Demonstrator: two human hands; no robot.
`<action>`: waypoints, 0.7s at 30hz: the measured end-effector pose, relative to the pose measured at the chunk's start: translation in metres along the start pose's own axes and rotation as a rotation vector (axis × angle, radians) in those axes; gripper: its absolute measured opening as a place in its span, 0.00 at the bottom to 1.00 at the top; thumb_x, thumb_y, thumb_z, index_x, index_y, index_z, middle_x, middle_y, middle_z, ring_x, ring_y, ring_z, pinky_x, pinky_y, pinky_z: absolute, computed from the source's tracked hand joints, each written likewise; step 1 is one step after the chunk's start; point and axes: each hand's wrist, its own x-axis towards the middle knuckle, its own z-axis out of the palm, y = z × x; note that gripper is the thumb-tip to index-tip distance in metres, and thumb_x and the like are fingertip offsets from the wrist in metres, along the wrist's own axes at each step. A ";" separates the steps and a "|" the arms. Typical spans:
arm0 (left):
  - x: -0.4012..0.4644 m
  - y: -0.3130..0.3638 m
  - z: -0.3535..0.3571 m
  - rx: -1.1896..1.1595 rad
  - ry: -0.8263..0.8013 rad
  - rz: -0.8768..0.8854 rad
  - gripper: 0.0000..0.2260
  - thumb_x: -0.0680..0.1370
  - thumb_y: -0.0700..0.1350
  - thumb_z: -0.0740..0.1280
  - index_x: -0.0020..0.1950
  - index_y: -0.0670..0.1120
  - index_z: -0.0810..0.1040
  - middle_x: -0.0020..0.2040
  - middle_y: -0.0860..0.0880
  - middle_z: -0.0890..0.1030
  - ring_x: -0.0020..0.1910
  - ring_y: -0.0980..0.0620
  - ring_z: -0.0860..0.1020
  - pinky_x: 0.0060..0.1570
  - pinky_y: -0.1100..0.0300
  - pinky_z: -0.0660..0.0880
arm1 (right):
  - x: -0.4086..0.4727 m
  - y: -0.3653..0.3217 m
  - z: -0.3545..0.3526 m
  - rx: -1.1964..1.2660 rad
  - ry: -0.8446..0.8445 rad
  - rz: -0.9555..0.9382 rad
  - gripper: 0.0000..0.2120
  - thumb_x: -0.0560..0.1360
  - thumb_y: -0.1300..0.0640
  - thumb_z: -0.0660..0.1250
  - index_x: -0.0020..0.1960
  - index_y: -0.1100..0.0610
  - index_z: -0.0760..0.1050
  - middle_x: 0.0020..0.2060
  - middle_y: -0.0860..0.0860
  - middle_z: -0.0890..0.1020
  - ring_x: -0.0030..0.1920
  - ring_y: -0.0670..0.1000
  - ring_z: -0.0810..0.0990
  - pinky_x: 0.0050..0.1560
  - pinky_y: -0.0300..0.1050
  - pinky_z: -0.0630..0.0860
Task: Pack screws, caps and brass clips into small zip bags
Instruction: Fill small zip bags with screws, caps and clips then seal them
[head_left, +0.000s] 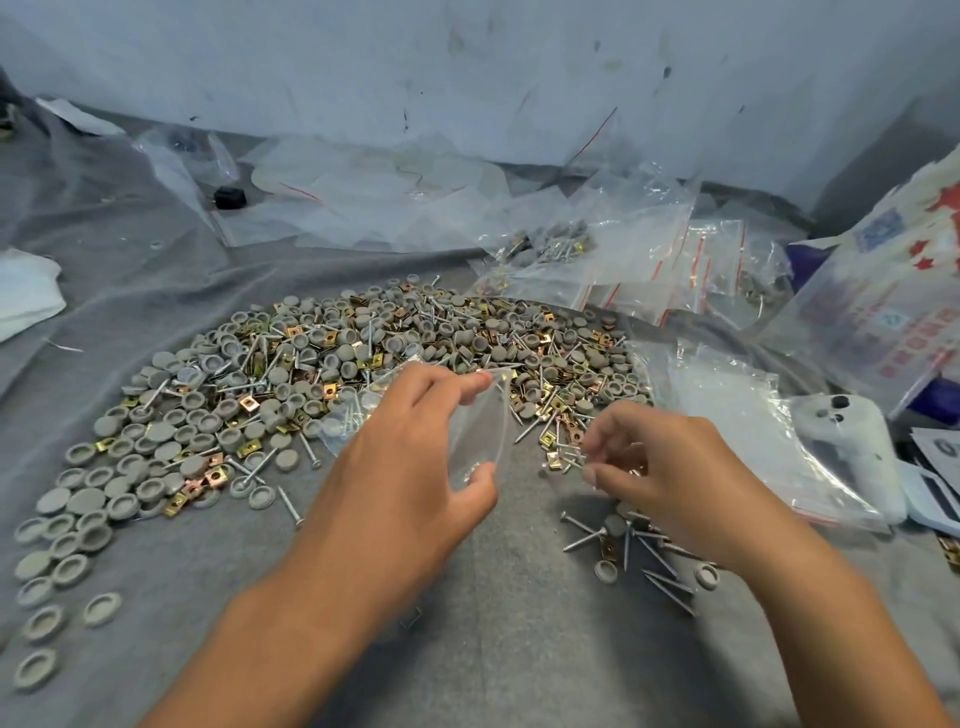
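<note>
At lower centre, the left hand (415, 462) pinches a small clear zip bag (480, 431) between thumb and forefinger. Right of it, the right hand (660, 467) curls its fingers, holding something I cannot make out. Beyond, mid-frame, spreads the pile of caps, screws and brass clips (363, 353).

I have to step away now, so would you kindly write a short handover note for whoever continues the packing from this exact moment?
Left hand: pinches a small clear zip bag between forefinger and thumb, held above the grey cloth.
Right hand: fingers curled near a few small parts; whether it holds any, I cannot tell.
Stock: the big mixed pile of grey caps, screws and brass clips lies ahead; a small cluster of screws sits under the right wrist.
Done: filled bags are stacked at far right.
Left: fill and seal the held bag, then continue through the pile.
</note>
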 end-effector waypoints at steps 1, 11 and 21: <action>0.000 0.000 0.000 -0.001 -0.002 -0.001 0.29 0.73 0.53 0.72 0.73 0.58 0.69 0.58 0.66 0.68 0.50 0.68 0.70 0.50 0.68 0.68 | -0.001 -0.003 -0.003 0.145 -0.011 -0.013 0.09 0.74 0.56 0.76 0.47 0.45 0.78 0.40 0.42 0.83 0.40 0.41 0.83 0.42 0.35 0.76; 0.001 0.005 0.002 -0.040 0.001 0.013 0.28 0.72 0.51 0.73 0.72 0.56 0.71 0.58 0.64 0.69 0.52 0.63 0.74 0.51 0.59 0.77 | -0.001 -0.049 0.009 0.800 0.028 -0.181 0.06 0.73 0.58 0.76 0.48 0.49 0.83 0.38 0.44 0.82 0.38 0.44 0.81 0.40 0.36 0.77; 0.001 0.003 0.001 -0.045 0.016 0.000 0.28 0.72 0.53 0.71 0.72 0.58 0.70 0.58 0.66 0.69 0.57 0.66 0.72 0.54 0.68 0.72 | 0.001 -0.057 0.021 0.544 0.291 -0.236 0.09 0.73 0.59 0.77 0.48 0.46 0.82 0.41 0.45 0.85 0.40 0.46 0.84 0.39 0.38 0.79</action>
